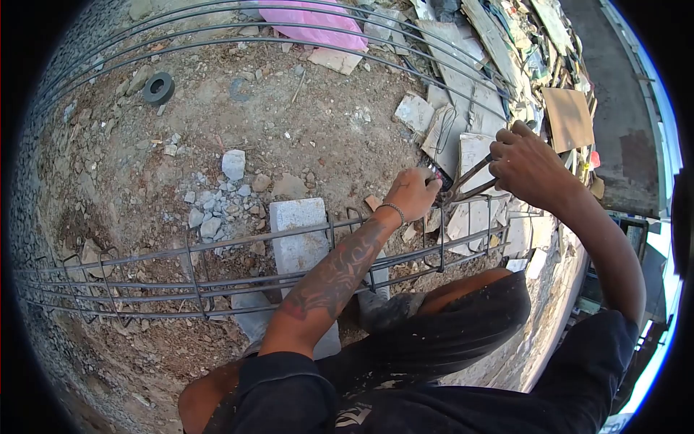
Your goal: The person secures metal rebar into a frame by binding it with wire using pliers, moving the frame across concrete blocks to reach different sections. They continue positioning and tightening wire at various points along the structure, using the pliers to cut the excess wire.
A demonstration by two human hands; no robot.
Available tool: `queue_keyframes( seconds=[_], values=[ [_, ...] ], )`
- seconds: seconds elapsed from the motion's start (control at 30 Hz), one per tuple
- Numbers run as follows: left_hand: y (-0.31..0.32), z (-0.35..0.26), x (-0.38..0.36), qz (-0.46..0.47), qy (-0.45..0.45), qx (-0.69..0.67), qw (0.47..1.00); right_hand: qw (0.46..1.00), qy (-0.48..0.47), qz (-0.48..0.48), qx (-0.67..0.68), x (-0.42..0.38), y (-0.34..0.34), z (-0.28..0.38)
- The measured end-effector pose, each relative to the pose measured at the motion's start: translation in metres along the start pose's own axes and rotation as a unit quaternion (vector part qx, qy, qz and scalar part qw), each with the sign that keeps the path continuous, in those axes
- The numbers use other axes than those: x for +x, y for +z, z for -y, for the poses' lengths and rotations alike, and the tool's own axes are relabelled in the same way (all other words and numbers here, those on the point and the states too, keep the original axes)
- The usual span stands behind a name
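My right hand [524, 163] is closed around the handles of dark metal pincers [468, 189]. Their jaws point left, toward the top bars of a long rebar cage [260, 236]. Close to those jaws, my left hand [413, 194] is closed, with a bracelet at its wrist. A small dark item with a reddish patch [438, 174] shows just beyond its fingers; I cannot make out whether they grip it. The cage crosses in front of my legs and passes over a pale concrete block [298, 217].
Long loose rebar rods [210, 30] curve across the top. A roll of dark tape [158, 88] lies upper left, near a pink plastic sheet [314, 23]. Stone rubble [233, 165] covers the ground. Broken boards and a brown panel [568, 117] lie right.
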State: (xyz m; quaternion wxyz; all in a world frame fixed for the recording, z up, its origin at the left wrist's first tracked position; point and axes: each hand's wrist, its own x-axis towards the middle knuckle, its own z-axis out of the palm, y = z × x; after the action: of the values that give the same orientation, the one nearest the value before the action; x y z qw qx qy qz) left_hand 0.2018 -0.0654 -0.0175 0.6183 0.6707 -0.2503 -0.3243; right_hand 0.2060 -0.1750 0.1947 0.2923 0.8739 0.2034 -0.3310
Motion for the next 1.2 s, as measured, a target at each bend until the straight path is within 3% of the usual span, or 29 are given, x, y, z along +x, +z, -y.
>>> queue_keyframes(
  seconds=[0.07,0.17,0.27,0.33,0.4,0.53,0.6,0.67,0.7,0.73,0.77,0.83,0.87,0.9,0.93,1.0,1.03,1.07,1.13,1.2],
  values=[
    [-0.001,-0.001,-0.001,0.007,0.000,-0.003,1.000,1.000,-0.001,0.002,0.002,0.005,-0.001,-0.001],
    [-0.005,-0.006,-0.002,0.016,-0.006,-0.001,1.000,0.996,-0.020,-0.085,-0.017,0.013,0.001,-0.003],
    [-0.002,-0.003,0.000,0.019,-0.009,0.010,1.000,0.995,0.042,-0.075,-0.043,0.017,-0.007,-0.008],
    [0.001,0.001,0.004,0.019,-0.006,0.020,1.000,0.997,0.076,0.019,-0.026,0.021,-0.025,-0.009],
    [0.002,-0.002,0.005,0.043,0.035,-0.062,0.997,0.998,0.056,0.003,-0.031,0.021,-0.027,-0.009],
    [0.005,-0.023,0.022,0.033,0.132,0.025,0.990,0.996,0.021,-0.026,-0.083,0.025,-0.030,-0.001],
    [0.019,-0.021,0.036,0.167,0.083,-0.190,0.964,0.993,0.017,-0.037,-0.111,0.025,-0.032,0.003],
    [0.026,-0.026,0.033,0.156,0.076,-0.216,0.961,0.996,0.015,-0.032,-0.085,0.018,-0.031,0.000],
    [0.024,-0.035,0.027,0.129,0.072,-0.239,0.960,0.988,0.039,-0.150,0.028,0.011,-0.026,-0.003],
    [0.023,-0.041,0.023,0.103,0.068,-0.261,0.957,0.952,0.063,-0.264,0.140,0.003,-0.019,-0.007],
    [0.030,-0.034,0.026,0.082,0.053,-0.232,0.968,0.883,0.072,-0.381,0.265,0.002,-0.005,-0.010],
    [0.024,-0.045,0.019,0.077,0.049,-0.207,0.974,0.645,0.196,-0.486,0.557,0.016,0.025,0.011],
    [0.023,-0.051,0.016,0.070,0.038,-0.185,0.979,0.506,0.230,-0.499,0.665,0.025,0.032,0.019],
    [0.027,-0.052,0.014,0.035,0.036,-0.194,0.980,0.414,0.214,-0.478,0.745,0.031,0.027,0.026],
    [0.028,-0.050,0.015,0.041,0.036,-0.183,0.982,0.391,0.227,-0.501,0.738,0.036,0.024,0.028],
    [0.026,-0.040,0.016,0.036,0.039,-0.194,0.980,0.369,0.166,-0.458,0.791,0.044,0.024,0.023],
    [0.014,-0.033,0.021,0.111,0.068,-0.158,0.979,0.354,0.098,-0.422,0.829,0.042,0.020,0.020],
    [0.011,-0.037,0.023,0.112,0.068,-0.150,0.980,0.348,0.095,-0.427,0.829,0.040,0.025,0.017],
    [0.009,-0.048,0.028,0.183,0.068,-0.381,0.904,0.345,-0.151,-0.313,0.872,0.038,0.037,0.006],
    [0.014,-0.052,0.030,0.192,0.027,-0.366,0.910,0.346,-0.160,-0.316,0.869,0.039,0.042,0.003]
  ],
)
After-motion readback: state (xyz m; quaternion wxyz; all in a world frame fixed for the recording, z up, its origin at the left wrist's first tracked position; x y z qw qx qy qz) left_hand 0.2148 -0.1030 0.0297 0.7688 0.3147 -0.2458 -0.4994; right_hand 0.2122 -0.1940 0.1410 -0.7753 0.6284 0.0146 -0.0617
